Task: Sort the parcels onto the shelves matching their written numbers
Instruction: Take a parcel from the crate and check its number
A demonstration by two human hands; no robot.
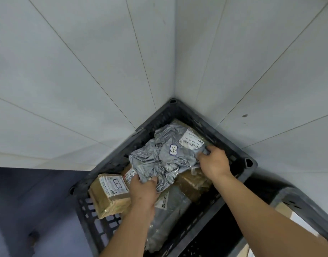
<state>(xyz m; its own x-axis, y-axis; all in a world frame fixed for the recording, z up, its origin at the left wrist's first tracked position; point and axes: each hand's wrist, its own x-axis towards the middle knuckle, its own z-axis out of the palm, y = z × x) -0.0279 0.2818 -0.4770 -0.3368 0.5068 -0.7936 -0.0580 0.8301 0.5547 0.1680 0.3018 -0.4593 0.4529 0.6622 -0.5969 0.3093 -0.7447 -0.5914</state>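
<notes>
Head view, looking down into a black slatted crate [178, 112] set in a corner of pale tiled walls.

Grey crumpled poly-bag parcel [165, 160] lies on top of the crate's contents, centre of the crate. It carries a small handwritten tag [173, 149], apparently "03", and a printed barcode label [192, 139] at its 1 o'clock corner.

Left hand [145, 190] is clenched on the bag's edge at 7 o'clock; right hand [214, 162] is clenched on the edge at 3 o'clock.

Brown taped box [109, 193] sits at 8 o'clock from the bag, against the crate wall, with its own handwritten tag, unclear. A second grey bag [168, 216] lies at 6 o'clock, partly under the left wrist. Another brown parcel [193, 184] shows under the bag at 4 o'clock.
</notes>
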